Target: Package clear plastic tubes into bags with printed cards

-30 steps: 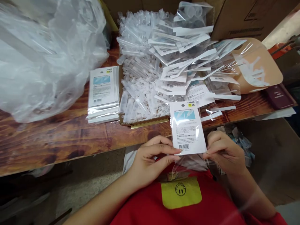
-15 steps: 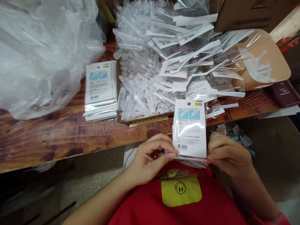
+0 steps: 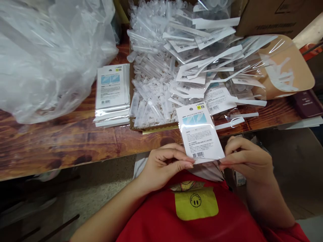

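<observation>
A small clear packet with a printed white card (image 3: 199,137) is held in front of my red shirt, tilted slightly, its barcode end toward me. My left hand (image 3: 164,164) pinches its lower left corner between thumb and fingers. At the lower right corner, the thumb and forefinger of my right hand (image 3: 246,159) are pressed together on the packet's edge. Just beyond lies an open carton (image 3: 161,127) heaped with clear plastic tubes (image 3: 148,67) and small white parts. Filled clear packets (image 3: 191,75) with white strips are piled over its right side.
A stack of similar carded packets (image 3: 112,87) lies on the wooden table (image 3: 75,144), left of the carton. A large translucent plastic bag (image 3: 55,60) bulges at the far left. To the right are a tan tray (image 3: 300,70) with white strips and a cardboard box (image 3: 275,16).
The packet has turned a little, its top swinging left, and its print now shows with less glare. My right hand has shifted slightly at its lower corner. The view has moved a little.
</observation>
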`<state>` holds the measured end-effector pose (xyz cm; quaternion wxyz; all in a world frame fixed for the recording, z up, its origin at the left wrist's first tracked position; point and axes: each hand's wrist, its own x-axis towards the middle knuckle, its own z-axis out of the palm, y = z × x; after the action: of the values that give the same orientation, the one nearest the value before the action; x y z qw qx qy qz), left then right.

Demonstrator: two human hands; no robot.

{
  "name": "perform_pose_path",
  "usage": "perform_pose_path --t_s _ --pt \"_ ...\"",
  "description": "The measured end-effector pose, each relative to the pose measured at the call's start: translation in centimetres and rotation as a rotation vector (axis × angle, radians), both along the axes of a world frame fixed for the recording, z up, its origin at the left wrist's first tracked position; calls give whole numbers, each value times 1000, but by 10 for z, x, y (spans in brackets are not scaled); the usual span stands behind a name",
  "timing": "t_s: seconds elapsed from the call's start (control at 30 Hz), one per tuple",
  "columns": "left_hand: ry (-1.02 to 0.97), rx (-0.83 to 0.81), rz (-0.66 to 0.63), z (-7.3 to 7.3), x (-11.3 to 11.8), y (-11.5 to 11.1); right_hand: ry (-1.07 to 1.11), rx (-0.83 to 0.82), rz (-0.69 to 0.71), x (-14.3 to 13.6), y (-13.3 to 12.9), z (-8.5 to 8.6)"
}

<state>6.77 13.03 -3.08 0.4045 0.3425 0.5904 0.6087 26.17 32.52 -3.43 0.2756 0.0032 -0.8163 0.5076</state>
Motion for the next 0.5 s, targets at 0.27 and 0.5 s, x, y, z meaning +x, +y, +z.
perform_pose_path --t_s 0.27,0.5 --pt "204 159 -167 12 -12 -10 42 180 -46 -10 5 22" --pt "861 386 69 55 -27 3 301 351 -247 -35 -3 54"
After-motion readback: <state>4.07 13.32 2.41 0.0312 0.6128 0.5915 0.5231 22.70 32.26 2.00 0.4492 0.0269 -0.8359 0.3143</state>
